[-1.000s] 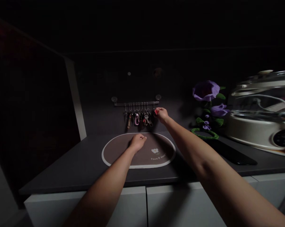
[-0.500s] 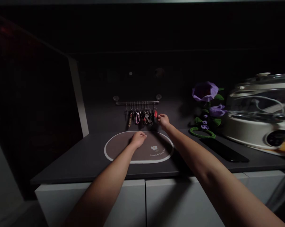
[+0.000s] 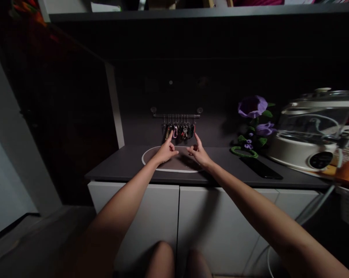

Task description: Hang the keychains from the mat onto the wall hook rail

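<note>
- Knees [image 3: 162, 256] show at my bottom edge of view, before the pale cupboard doors [image 3: 145, 208].
- Above those doors runs the dark grey counter [image 3: 110, 166], and both my arms [image 3: 134, 185] reach out over it.
- My left hand [image 3: 166, 151] is in the air above the counter, empty: index finger straight and pointing at the keys, thumb stretched inward, the other fingers loosely bent around nothing.
- My right hand [image 3: 199, 153] nearly mirrors it, also empty, with the index finger out and the rest half curled, just apart from the left.
- Below my hands lies the mat [image 3: 181, 162], a brown oval with a pale rim, flat on the counter and partly hidden by them.
- Off to the right sit a flat black slab [image 3: 263, 170], a green ring [image 3: 243, 156] with purple flowers [image 3: 252, 107] rising by it, and a big cream cooker [image 3: 292, 150] with a clear top.
- Beyond the mat, the keys [image 3: 186, 132] hang in a row; my left fingertip overlaps them, and I cannot tell whether it touches.
- At the row's right end a red tag [image 3: 194, 128] hangs just above my right fingertip, contact equally unclear.
- Their clear rail [image 3: 177, 116] is fixed to the dark wall [image 3: 220, 85] behind.
</note>
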### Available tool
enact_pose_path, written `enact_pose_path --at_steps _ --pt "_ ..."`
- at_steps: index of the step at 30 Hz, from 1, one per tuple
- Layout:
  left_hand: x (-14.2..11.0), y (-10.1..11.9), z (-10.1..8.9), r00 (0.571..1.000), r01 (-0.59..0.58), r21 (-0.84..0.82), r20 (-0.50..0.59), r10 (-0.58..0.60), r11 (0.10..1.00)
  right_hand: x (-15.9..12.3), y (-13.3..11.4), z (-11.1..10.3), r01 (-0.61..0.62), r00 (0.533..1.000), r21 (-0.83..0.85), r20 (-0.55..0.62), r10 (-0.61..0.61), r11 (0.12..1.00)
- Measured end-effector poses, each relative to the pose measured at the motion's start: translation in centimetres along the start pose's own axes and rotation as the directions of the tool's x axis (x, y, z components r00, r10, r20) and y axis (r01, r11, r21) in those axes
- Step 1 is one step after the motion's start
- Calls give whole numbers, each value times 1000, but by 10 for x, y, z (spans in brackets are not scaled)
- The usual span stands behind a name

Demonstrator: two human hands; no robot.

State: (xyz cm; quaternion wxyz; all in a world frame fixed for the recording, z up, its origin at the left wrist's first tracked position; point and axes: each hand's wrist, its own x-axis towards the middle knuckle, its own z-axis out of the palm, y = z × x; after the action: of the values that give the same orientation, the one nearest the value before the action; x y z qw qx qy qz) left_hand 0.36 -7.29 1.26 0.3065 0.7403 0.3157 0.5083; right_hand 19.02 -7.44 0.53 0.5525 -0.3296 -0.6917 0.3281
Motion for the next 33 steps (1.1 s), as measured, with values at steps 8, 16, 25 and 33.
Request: enact_pose_path --at_steps 8,16,25,33 --pt "-57 -15 -23 1000 -4 -18 25 4 1000 -35 -4 6 101 976 -172 207 -65 980" --pt "-60 -10 -24 999 28 -97 42 -24 995 -39 -10 6 82 986 -220 158 -48 972" --pt "-52 -13 -28 980 198 -121 24 -197 973 -29 -4 -1 3 986 -224 165 35 975" --pt "44 -33 -54 896 377 43 -270 -352 925 65 19 -42 -204 954 -235 -267 139 950"
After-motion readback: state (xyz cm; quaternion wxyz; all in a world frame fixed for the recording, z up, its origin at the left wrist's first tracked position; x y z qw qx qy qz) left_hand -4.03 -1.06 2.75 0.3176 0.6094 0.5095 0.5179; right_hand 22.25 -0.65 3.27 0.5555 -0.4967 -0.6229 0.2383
